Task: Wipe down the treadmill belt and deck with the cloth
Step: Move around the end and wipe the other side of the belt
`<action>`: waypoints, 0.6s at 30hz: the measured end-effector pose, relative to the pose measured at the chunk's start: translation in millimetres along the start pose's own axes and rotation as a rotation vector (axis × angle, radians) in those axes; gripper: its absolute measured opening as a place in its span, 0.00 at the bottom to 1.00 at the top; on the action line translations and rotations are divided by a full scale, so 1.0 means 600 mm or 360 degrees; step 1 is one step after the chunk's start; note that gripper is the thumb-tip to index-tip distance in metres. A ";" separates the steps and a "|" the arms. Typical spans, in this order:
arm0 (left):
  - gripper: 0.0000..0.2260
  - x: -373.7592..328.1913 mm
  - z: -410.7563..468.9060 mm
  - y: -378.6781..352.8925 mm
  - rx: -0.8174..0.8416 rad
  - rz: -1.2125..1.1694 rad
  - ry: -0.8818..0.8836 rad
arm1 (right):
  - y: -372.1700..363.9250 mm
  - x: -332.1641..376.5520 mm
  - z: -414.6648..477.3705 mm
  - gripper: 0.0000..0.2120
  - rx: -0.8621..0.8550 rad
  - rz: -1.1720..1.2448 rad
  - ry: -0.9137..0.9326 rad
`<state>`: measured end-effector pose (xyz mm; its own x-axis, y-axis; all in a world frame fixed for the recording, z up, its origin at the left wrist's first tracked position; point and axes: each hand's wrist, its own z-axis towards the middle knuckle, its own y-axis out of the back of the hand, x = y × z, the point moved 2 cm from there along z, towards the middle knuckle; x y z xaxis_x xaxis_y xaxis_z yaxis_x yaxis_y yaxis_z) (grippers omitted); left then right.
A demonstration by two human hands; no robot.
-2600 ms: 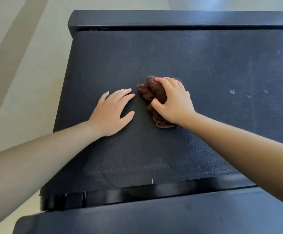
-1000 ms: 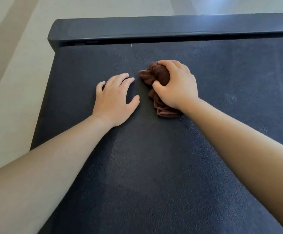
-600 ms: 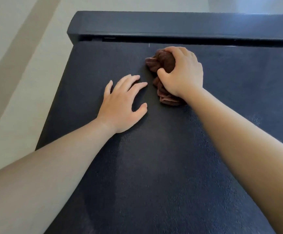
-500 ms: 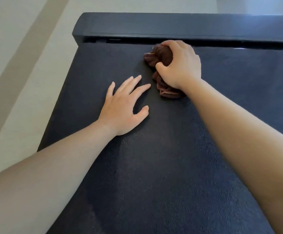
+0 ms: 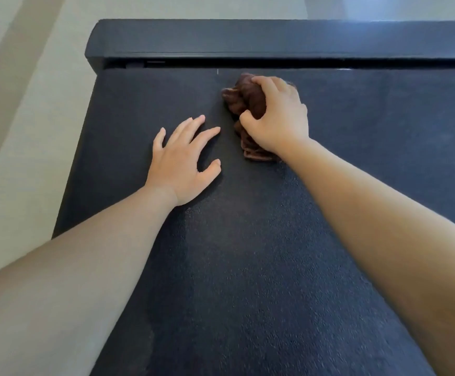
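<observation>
Cloth (image 5: 244,104): brown, bunched into a wad, lying on the belt (image 5: 248,267) toward 12 o'clock in my view, just short of the end bar (image 5: 220,36). Folds stick out at 9 and 6 o'clock from under the right hand (image 5: 278,118).
Right hand: fingers and thumb curled round the wad, pressing it onto the belt.
Left hand (image 5: 178,161): flat on the belt, fingers straight and spread, holding nothing, at 8 o'clock from the cloth, near but apart.
Belt: dark and grainy. I judge it grippy, so the cloth will drag rather than glide, and a flat palm makes a firm brace.
Handling: I read the cloth as light, soft and limp, with no stiffness of its own. It goes wherever the palm pushes it and may unroll if held loosely.
Hold: I would gather it under the palm, fingertips hooked over its 12 o'clock edge and thumb pinning the 9 o'clock side.
End bar: smooth and raised, at 12 o'clock beyond the cloth, with a dark gap before the belt. Loose folds could snag there, I think.
</observation>
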<state>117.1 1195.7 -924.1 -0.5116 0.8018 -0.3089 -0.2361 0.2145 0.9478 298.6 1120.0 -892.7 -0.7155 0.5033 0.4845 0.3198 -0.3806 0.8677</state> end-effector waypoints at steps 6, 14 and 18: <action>0.24 0.000 0.000 0.000 0.0010 0.0016 0.0007 | 0.039 -0.026 -0.159 0.27 -0.0162 0.0029 -0.0220; 0.23 -0.014 -0.009 0.007 -0.0089 0.0180 -0.0103 | 0.039 -0.024 -0.282 0.27 -0.0286 0.0011 -0.0255; 0.21 -0.047 -0.037 0.023 0.0060 0.0322 -0.0120 | 0.047 -0.031 -0.248 0.25 -0.0215 -0.0094 -0.0267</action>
<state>110.0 1163.5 -903.9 -0.4818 0.8698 -0.1064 -0.1030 0.0644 0.9926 228.4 984.7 -893.6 -0.6136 0.6455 0.4547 0.1864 -0.4412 0.8778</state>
